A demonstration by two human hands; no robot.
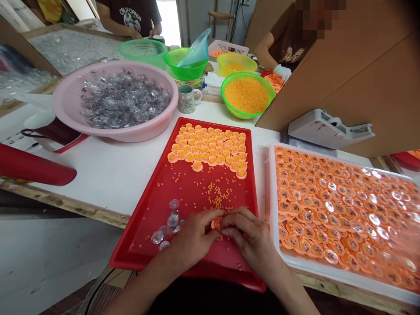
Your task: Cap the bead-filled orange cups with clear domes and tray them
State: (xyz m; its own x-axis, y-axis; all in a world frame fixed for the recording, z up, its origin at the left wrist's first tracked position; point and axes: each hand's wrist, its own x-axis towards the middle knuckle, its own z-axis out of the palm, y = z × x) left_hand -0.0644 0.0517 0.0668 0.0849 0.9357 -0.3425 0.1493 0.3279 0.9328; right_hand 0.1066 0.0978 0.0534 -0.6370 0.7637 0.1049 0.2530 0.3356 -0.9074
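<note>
Over the lower part of a red tray, my left hand and my right hand meet, fingers bent round one small orange piece held between them. Rows of orange cup-shaped pieces with yellow bits inside fill the tray's far part. Loose yellow bits are scattered just beyond my hands. Several clear round caps lie left of my left hand. The fingertips partly hide the held piece.
A pink basin of clear caps stands back left, beside a mug. Behind are a green bowl of yellow bits and other bowls. A white tray of capped orange pieces is at right. Two people stand beyond, one wearing a white glove.
</note>
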